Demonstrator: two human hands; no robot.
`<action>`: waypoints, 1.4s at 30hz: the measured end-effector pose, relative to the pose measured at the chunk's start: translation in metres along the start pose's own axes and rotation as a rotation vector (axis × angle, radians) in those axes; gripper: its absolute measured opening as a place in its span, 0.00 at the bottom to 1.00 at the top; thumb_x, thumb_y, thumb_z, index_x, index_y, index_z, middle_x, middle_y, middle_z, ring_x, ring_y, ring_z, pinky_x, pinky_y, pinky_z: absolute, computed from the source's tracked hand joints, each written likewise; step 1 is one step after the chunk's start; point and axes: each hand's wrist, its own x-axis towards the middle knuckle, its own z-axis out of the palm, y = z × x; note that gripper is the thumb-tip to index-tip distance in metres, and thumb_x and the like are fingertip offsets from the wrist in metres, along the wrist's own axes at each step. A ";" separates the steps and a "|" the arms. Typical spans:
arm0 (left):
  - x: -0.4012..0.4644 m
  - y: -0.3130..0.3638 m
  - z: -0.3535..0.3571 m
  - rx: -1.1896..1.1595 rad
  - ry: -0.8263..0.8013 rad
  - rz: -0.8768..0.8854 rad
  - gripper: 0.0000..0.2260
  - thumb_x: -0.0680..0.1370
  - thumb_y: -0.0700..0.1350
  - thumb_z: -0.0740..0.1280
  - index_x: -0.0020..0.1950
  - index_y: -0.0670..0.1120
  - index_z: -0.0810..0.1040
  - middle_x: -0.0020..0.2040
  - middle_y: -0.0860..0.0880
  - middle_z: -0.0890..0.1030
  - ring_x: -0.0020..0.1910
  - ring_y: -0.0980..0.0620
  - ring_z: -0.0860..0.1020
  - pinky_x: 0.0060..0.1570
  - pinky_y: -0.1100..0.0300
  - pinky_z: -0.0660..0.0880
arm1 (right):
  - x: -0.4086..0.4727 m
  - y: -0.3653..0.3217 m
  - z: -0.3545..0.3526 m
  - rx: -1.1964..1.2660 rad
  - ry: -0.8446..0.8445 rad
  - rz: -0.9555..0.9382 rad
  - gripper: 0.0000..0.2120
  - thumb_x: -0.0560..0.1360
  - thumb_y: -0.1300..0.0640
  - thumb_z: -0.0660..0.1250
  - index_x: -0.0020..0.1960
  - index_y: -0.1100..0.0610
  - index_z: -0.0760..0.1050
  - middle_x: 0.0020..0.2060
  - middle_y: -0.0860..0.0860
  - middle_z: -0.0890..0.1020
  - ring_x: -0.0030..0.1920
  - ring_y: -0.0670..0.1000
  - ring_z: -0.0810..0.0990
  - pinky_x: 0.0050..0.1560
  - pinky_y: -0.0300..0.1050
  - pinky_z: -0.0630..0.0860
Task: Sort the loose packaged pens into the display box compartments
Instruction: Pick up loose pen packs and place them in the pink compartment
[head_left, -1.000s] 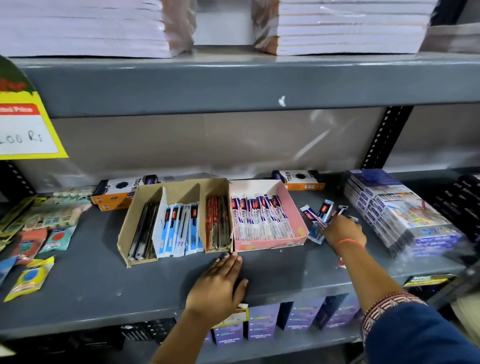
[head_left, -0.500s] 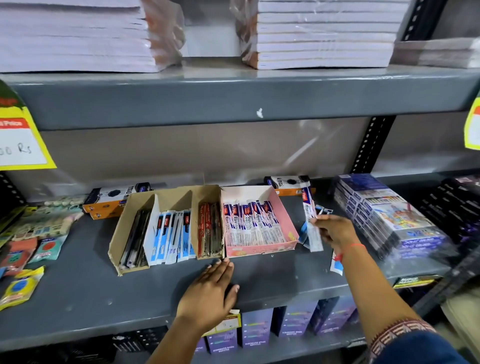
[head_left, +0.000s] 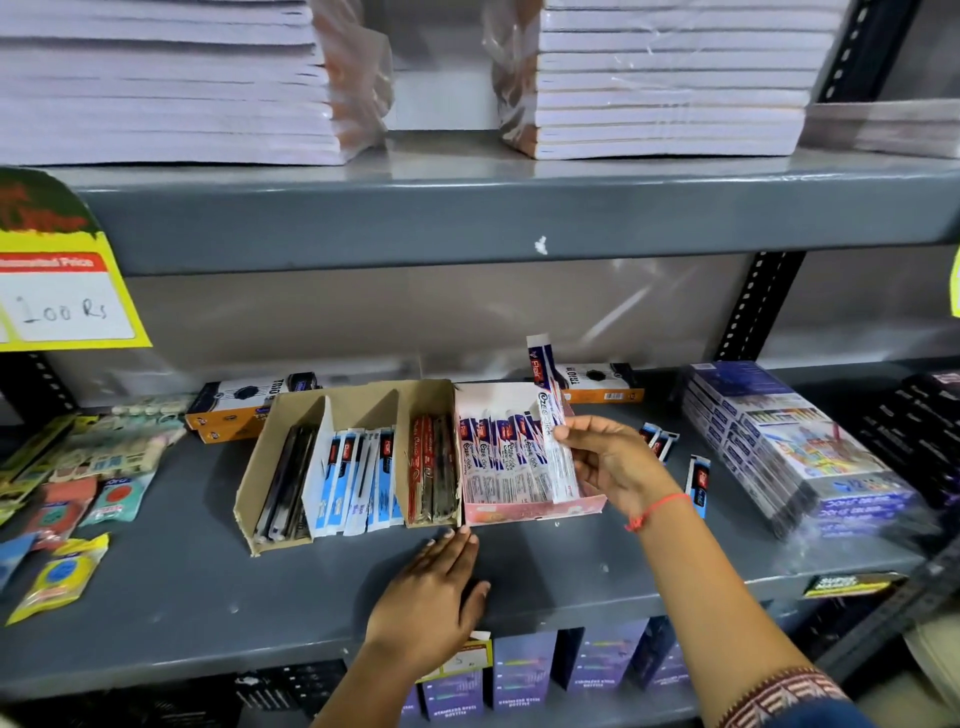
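Note:
My right hand (head_left: 610, 462) grips a white, blue and red packaged pen (head_left: 551, 415), held upright over the right side of the pink display box (head_left: 535, 512), which holds several matching packs. To its left stands a brown cardboard box (head_left: 249, 493) with compartments of dark pens, blue-and-white packs (head_left: 358, 467) and red packs (head_left: 428, 467). My left hand (head_left: 431, 597) lies flat and empty on the grey shelf (head_left: 182, 597), fingertips at the boxes' front edge. Loose pen packs (head_left: 658, 439) and another (head_left: 697, 480) lie on the shelf right of my right hand.
Wrapped purple-blue boxes (head_left: 789, 447) are stacked at the right. Orange-and-white boxes (head_left: 244, 405) stand behind the display boxes. Small packets (head_left: 57, 571) litter the shelf's left end. Notebook stacks (head_left: 665, 78) fill the upper shelf, and a yellow price tag (head_left: 62, 301) hangs at left.
My right hand picked one pen pack from the loose pile at the right and carried it left and up over the pink box. My left hand stayed flat on the shelf.

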 end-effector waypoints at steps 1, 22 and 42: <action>0.000 0.000 0.002 -0.006 0.053 0.034 0.38 0.77 0.62 0.32 0.70 0.46 0.69 0.69 0.52 0.67 0.68 0.53 0.66 0.65 0.58 0.53 | 0.005 0.001 0.004 -0.007 0.026 0.002 0.10 0.71 0.68 0.69 0.36 0.55 0.78 0.32 0.51 0.81 0.30 0.47 0.74 0.27 0.31 0.72; -0.002 -0.008 0.013 -0.045 0.186 0.100 0.24 0.80 0.56 0.49 0.58 0.45 0.81 0.56 0.49 0.81 0.55 0.53 0.78 0.57 0.61 0.69 | 0.059 0.045 0.046 -1.071 0.212 -0.040 0.12 0.74 0.67 0.60 0.53 0.66 0.80 0.51 0.61 0.84 0.53 0.60 0.83 0.56 0.49 0.80; -0.001 -0.007 0.014 0.054 0.177 0.092 0.33 0.82 0.55 0.38 0.56 0.44 0.82 0.56 0.49 0.81 0.55 0.52 0.78 0.60 0.62 0.61 | -0.007 0.042 -0.097 -1.041 0.750 0.277 0.21 0.75 0.61 0.61 0.67 0.65 0.63 0.66 0.67 0.69 0.65 0.67 0.69 0.65 0.57 0.68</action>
